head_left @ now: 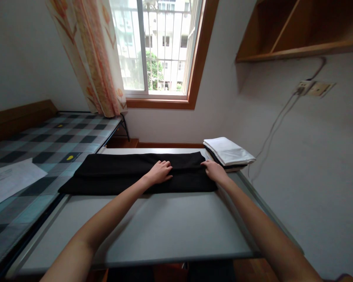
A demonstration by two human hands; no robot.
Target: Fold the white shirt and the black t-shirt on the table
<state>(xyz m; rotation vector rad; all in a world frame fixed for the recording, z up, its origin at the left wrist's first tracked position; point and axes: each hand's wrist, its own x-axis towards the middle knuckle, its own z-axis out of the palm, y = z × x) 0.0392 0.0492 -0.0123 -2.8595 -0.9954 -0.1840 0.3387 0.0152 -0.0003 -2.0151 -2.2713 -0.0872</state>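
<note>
Here, the left grip (160, 172) lay loosely spread atop the black cloth (114, 168), whose right edge met the right grip (214, 170), narrow and perhaps pinching it.

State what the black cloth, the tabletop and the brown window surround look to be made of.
Black cloth: matte fabric; it folds softly and shows little shine, fibre unclear.
Tabletop: smooth and pale with a faint sheen, perhaps laminate or painted board.
Brown window surround: probably varnished or painted wood, judging by its even reddish-brown colour.

Left hand (159, 172) on black cloth (114, 168)
</note>
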